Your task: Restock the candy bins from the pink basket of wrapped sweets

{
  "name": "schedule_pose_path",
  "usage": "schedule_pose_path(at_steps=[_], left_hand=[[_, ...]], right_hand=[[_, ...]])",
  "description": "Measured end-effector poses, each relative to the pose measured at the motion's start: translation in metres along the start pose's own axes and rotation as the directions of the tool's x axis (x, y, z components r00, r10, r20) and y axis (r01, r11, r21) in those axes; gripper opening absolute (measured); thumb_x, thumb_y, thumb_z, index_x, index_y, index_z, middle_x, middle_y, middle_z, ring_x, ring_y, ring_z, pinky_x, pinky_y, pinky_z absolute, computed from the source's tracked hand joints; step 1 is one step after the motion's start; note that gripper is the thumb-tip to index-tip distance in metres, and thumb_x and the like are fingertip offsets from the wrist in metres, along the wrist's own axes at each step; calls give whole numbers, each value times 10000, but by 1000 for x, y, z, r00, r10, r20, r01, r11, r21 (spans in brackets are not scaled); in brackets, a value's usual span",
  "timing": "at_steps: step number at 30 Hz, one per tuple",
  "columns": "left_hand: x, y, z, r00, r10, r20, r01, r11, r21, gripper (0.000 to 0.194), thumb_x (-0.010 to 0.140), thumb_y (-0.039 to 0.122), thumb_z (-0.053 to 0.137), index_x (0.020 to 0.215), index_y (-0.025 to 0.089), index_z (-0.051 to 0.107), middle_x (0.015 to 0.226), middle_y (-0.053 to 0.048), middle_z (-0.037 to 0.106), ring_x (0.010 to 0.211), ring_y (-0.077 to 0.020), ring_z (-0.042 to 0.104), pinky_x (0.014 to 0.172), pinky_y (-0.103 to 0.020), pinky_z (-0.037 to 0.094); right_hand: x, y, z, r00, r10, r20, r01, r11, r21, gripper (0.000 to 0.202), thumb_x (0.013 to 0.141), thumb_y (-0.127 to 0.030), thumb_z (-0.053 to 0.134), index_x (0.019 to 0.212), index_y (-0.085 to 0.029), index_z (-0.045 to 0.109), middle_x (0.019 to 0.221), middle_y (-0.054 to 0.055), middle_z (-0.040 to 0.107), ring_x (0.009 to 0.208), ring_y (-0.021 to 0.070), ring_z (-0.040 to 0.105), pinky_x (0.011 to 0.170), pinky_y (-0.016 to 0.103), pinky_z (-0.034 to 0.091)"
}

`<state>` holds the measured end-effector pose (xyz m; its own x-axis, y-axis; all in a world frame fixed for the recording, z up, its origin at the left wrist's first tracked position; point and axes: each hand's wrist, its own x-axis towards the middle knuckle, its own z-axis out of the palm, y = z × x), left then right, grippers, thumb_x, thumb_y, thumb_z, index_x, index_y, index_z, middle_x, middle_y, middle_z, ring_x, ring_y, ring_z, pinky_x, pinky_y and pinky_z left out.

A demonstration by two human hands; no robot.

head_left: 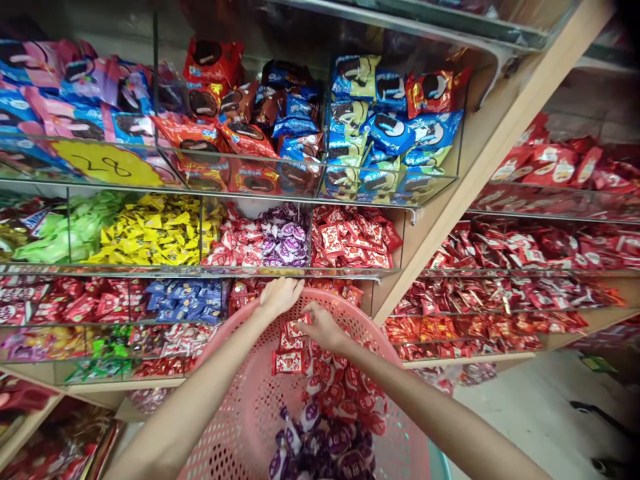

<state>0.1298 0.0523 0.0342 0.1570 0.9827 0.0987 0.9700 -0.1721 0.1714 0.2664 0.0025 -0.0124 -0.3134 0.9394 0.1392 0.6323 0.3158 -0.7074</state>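
Note:
A pink perforated basket [235, 387] holds purple-wrapped candies [325, 443], red round-wrapped candies [345, 387] and a few flat red-and-white packets [290, 361]. At the basket's far rim, my left hand [283, 294] is closed with its fingers bent over the edge near the shelf front. Just right of it, my right hand [323, 327] reaches over the inside of the basket, thumb and fingers curled together at a red-and-white packet. Red packets [353, 237] fill a shelf compartment beyond, beside one with red and purple candies [285, 237].
Shelves of yellow candies [155, 230], blue packets [185, 299] and cookie packs [390, 130] stand ahead behind clear fronts. A slanting wooden upright [450, 200] divides them from red packets at the right. Pale floor [530, 407] shows at lower right.

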Motion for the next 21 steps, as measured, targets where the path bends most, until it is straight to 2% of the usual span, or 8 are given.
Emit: schedule_pose_path(at_steps=[2,4,8,11,14,17,19,21], left_hand=[[0,1,-1,1000,-6,8,6,1000,-2,666,837,563,109,875,200,667,916,-94,656,880,-215,597,760,-292,401],[0,1,-1,1000,-13,13,13,1000,-9,659,838,562,117,883,199,665,930,-96,654,893,-217,594,766,-295,398],[0,1,-2,1000,-15,20,15,1000,-19,659,840,557,117,861,193,666,927,-101,653,890,-225,594,759,-300,397],[-1,0,-4,1000,-5,23,6,1000,-22,652,842,552,121,841,193,665,916,-99,655,869,-221,599,748,-301,398],[-1,0,-5,1000,8,17,-8,1000,-18,641,844,546,129,835,191,661,903,-98,657,853,-215,603,735,-294,399],[0,0,-5,999,32,12,-32,999,-13,640,847,542,123,830,193,658,889,-100,658,837,-211,605,725,-293,400],[0,0,-4,999,51,1,-51,999,-5,635,850,538,118,826,200,656,885,-98,659,832,-209,606,725,-295,400],[1,-1,-2,998,66,-18,-66,998,-5,627,852,534,118,830,207,653,884,-90,659,835,-203,606,721,-288,401]], right_hand=[[8,5,12,999,12,36,-11,1000,-9,267,725,-255,545,961,-175,449,908,34,584,801,149,542,666,255,408],[10,4,19,995,41,89,-35,997,-69,291,739,-246,524,1008,-182,436,983,52,582,874,159,547,703,264,413],[5,-5,22,975,141,172,-73,934,-351,233,783,-257,461,1004,-184,470,940,75,611,892,201,564,699,297,427],[-1,-16,18,982,119,144,-19,830,-557,221,792,-256,455,988,-163,498,970,122,600,945,250,535,723,348,430],[-7,-28,2,997,18,79,37,769,-639,210,790,-256,473,970,-155,513,1006,140,575,968,261,507,754,369,419],[-13,-44,-28,997,-82,7,68,786,-614,159,823,-263,429,905,-167,526,921,106,596,891,230,523,732,332,410],[-16,-55,-53,982,-169,-82,92,813,-575,171,850,-266,378,836,-178,525,841,80,598,823,202,523,711,305,394],[-16,-66,-77,941,-264,-211,111,832,-544,196,864,-281,350,814,-187,514,805,65,582,792,189,504,705,297,377]])
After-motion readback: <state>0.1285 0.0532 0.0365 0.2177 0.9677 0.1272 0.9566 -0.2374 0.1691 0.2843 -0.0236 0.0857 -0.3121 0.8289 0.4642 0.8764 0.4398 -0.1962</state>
